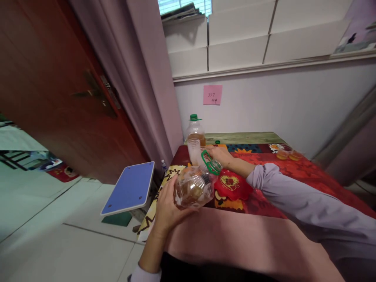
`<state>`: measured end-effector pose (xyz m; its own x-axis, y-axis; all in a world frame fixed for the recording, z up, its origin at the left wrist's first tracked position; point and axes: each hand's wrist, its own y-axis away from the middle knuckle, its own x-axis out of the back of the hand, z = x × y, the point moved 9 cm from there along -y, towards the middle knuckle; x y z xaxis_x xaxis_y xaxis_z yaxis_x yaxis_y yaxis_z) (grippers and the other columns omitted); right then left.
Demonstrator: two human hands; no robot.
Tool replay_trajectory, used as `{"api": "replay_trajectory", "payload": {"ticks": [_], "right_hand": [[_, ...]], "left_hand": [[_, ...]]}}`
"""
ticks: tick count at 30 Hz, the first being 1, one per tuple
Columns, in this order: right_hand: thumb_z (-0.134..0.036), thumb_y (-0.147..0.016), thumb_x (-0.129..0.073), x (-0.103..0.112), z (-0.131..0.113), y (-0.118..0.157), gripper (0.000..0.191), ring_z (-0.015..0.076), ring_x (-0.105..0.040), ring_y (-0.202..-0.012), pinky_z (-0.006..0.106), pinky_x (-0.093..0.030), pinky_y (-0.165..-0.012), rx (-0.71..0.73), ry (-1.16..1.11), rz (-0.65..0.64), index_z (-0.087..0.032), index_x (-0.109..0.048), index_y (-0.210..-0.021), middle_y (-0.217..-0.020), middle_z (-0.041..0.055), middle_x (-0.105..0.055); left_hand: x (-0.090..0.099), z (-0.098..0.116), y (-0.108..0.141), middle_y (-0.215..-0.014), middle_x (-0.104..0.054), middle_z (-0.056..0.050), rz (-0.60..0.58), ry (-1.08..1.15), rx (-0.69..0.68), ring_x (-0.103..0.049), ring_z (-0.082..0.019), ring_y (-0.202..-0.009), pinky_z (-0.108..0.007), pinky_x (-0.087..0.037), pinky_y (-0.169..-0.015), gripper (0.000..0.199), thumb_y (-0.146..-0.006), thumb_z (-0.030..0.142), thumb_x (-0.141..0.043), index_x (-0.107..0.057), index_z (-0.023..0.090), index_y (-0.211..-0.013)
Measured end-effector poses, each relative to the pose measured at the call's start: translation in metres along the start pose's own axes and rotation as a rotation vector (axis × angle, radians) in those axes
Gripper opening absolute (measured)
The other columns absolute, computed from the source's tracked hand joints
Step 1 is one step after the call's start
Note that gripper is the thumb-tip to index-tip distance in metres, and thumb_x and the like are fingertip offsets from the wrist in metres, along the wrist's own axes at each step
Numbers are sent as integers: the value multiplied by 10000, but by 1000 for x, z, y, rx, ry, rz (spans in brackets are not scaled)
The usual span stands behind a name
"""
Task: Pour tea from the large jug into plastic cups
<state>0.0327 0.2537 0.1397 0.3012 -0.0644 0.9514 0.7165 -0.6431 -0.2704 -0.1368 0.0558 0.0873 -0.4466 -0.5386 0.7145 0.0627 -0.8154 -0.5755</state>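
My left hand (169,205) is wrapped round the body of a clear plastic jug (194,188), which lies tilted with its open neck and green handle pointing right. Amber liquid shows inside it. My right hand (220,156) reaches past the jug's neck to the stacked clear plastic cups (194,152); its fingers are partly hidden, and their grip is unclear. Behind the cups stands a second jug (196,131) with a green cap and amber liquid. A red heart-patterned tray (233,184) lies below my right wrist.
Cups of amber liquid (282,154) stand at the table's right. A loose green cap (217,142) lies near the back edge. A blue-topped stool (129,186) is left of the table, beside a small bottle (163,164). A wall rises behind the table.
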Motion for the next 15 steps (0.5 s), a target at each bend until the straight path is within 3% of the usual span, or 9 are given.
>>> {"api": "replay_trajectory", "payload": {"ticks": [9,15], "right_hand": [[-86,-857,-621,11,4,-5,211,162,-619,-670,258,-358,-594,-78,-44,23,-202,-771,-762,-773,32,-754],[-112,-839,-658,18,11,-8,157,172,-638,-709,264,-402,-637,-145,-87,123,-195,-788,-808,-816,44,-768]], "left_hand": [[-2,1,-1,-1558,-599,-196,-15,29,28,-586,-419,-1431,-565,-460,-1206,1264,-580,832,-856,-416,223,-1597],[-1,0,-2,-1555,-598,-186,-40,41,68,-593,-422,-1417,-570,-457,-1199,1283,-547,802,-889,-422,239,-1600]]}}
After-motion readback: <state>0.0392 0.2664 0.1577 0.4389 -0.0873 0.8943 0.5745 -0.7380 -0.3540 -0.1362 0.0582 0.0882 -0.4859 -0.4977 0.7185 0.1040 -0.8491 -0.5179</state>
